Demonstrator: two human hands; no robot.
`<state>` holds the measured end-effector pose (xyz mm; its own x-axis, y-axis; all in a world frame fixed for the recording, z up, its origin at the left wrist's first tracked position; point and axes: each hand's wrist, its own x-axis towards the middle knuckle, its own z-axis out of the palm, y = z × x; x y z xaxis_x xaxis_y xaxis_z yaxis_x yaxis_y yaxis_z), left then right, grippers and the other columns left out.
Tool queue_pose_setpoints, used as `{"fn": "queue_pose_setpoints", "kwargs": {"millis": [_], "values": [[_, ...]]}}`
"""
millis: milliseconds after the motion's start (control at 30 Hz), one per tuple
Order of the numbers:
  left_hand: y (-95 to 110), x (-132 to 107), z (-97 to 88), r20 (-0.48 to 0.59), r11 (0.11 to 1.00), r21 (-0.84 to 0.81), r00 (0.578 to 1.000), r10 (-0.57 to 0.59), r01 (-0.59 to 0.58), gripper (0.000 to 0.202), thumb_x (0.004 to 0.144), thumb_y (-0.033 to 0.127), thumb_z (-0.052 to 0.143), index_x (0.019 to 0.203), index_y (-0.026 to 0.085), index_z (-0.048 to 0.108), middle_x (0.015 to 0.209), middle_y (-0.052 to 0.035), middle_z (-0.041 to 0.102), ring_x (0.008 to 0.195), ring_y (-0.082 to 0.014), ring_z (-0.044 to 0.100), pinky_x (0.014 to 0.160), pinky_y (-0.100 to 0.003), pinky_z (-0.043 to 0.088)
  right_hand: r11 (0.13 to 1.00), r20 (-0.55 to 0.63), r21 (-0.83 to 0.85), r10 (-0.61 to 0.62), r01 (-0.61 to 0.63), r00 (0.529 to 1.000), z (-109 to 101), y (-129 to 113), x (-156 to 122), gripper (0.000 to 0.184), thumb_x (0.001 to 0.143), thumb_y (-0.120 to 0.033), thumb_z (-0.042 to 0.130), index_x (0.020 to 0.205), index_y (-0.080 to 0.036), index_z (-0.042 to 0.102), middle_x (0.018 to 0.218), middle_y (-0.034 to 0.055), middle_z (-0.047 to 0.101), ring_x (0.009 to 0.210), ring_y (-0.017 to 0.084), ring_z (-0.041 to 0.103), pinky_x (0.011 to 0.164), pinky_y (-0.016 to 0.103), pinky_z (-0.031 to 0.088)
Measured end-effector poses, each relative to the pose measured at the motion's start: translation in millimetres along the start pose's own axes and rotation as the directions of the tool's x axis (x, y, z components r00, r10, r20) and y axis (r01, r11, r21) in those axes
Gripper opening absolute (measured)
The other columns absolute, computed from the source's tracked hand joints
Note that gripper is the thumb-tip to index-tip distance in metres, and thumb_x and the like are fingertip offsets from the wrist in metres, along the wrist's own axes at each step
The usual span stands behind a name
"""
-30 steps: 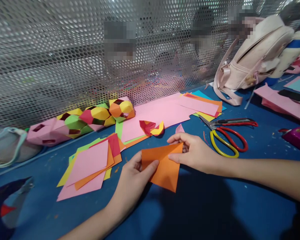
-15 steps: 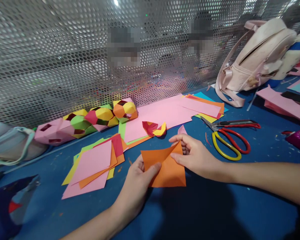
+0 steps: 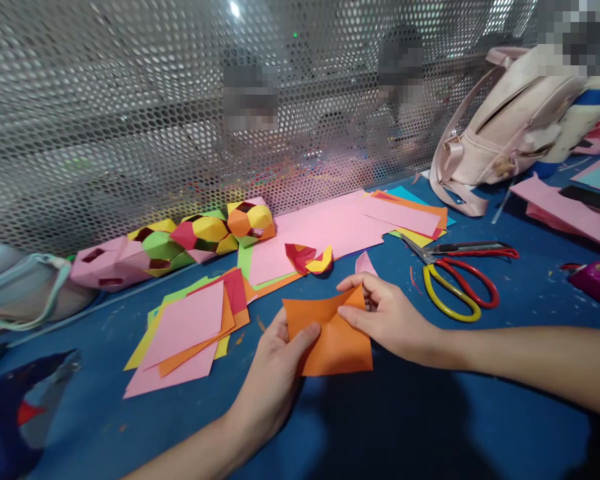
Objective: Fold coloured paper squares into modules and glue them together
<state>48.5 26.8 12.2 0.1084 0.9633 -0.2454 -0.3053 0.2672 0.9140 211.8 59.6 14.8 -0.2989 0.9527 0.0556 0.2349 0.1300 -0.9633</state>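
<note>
An orange paper square (image 3: 333, 337) is held just above the blue table (image 3: 430, 413), partly bent along a fold. My left hand (image 3: 275, 373) pinches its left edge, thumb on top. My right hand (image 3: 387, 317) pinches its upper right corner between thumb and fingers. Both hands are closed on the paper.
A loose stack of pink, orange, red and yellow paper squares (image 3: 190, 330) lies to the left. Folded paper balls (image 3: 200, 233) line the perforated metal wall (image 3: 180, 113). Large pink sheets (image 3: 325, 227), scissors (image 3: 455, 277) with red and yellow handles, a pink backpack (image 3: 510, 120) and a small folded piece (image 3: 310, 257) sit behind.
The orange sheet has turned from a diamond stance to a squarer one, and its top edge is bent over more. Both hands kept their hold.
</note>
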Motion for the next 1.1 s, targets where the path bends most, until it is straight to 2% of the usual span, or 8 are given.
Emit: {"fn": "queue_pose_setpoints", "kwargs": {"millis": [233, 400, 567, 767, 900, 1100], "values": [[-2.5, 1.3, -0.8, 0.010, 0.999, 0.038, 1.000, 0.002, -0.002, 0.037, 0.078, 0.024, 0.061, 0.114, 0.023, 0.050, 0.108, -0.0032, 0.065, 0.079, -0.0171, 0.065, 0.068, -0.027, 0.049, 0.998, 0.009, 0.056, -0.023, 0.023, 1.000, 0.5, 1.3, 0.0, 0.021, 0.077, -0.023, 0.058, 0.098, -0.019, 0.053, 0.067, -0.0054, 0.047, 0.057, 0.007, 0.044, 0.051, 0.019, 0.036], [-3.6, 2.3, -4.5, -0.047, 0.996, 0.085, 0.999, 0.013, -0.009, 0.022, 0.074, 0.027, 0.066, 0.091, 0.019, 0.054, 0.084, 0.0004, 0.066, 0.065, -0.0144, 0.061, 0.060, -0.024, 0.047, 0.984, 0.039, 0.178, -0.001, -0.006, 0.999, 1.5, 2.2, -0.1, 0.022, 0.076, -0.022, 0.059, 0.096, -0.019, 0.051, 0.075, -0.0032, 0.053, 0.066, 0.009, 0.052, 0.060, 0.021, 0.042], [-5.8, 4.0, -10.3, -0.069, 0.986, 0.152, 0.994, 0.079, -0.067, 0.015, 0.073, 0.025, 0.067, 0.083, 0.021, 0.056, 0.085, 0.0035, 0.060, 0.077, -0.0126, 0.058, 0.068, -0.021, 0.045, 0.961, 0.058, 0.278, -0.022, 0.005, 0.998, 2.1, 3.2, -0.3, 0.013, 0.078, -0.024, 0.057, 0.086, -0.017, 0.049, 0.076, -0.0019, 0.054, 0.069, 0.010, 0.053, 0.062, 0.022, 0.042], [-4.4, 2.0, -11.6, -0.017, 0.916, 0.360, 0.980, 0.197, -0.178, 0.012, 0.077, 0.031, 0.061, 0.082, 0.020, 0.060, 0.086, -0.0008, 0.059, 0.080, -0.0157, 0.056, 0.072, -0.024, 0.044, 0.982, 0.076, 0.188, -0.040, 0.025, 0.996, -0.5, -2.8, -0.8, 0.005, 0.078, -0.021, 0.056, 0.079, -0.016, 0.056, 0.074, -0.0013, 0.055, 0.066, 0.009, 0.049, 0.060, 0.022, 0.041], [-1.8, -0.4, -8.5, 0.028, 0.864, 0.468, 0.980, 0.198, -0.187, 0.014, 0.077, 0.032, 0.059, 0.084, 0.020, 0.061, 0.081, -0.0018, 0.061, 0.074, -0.0168, 0.056, 0.067, -0.024, 0.044, 0.988, 0.084, 0.155, -0.031, 0.018, 0.996, -0.3, -5.6, -2.6, 0.006, 0.075, -0.022, 0.060, 0.077, -0.016, 0.058, 0.068, -0.0030, 0.053, 0.061, 0.008, 0.047, 0.055, 0.020, 0.039], [-0.6, -2.2, -6.2, 0.218, 0.761, 0.579, 0.955, 0.202, -0.293, 0.018, 0.081, 0.030, 0.054, 0.068, 0.020, 0.063, 0.075, -0.0017, 0.060, 0.069, -0.0158, 0.055, 0.063, -0.023, 0.043, 0.981, 0.160, 0.181, 0.035, -0.064, 0.986, 1.9, -11.0, -7.2, 0.015, 0.075, -0.027, 0.063, 0.073, -0.016, 0.053, 0.059, -0.0046, 0.050, 0.054, 0.007, 0.047, 0.049, 0.019, 0.037]]}}
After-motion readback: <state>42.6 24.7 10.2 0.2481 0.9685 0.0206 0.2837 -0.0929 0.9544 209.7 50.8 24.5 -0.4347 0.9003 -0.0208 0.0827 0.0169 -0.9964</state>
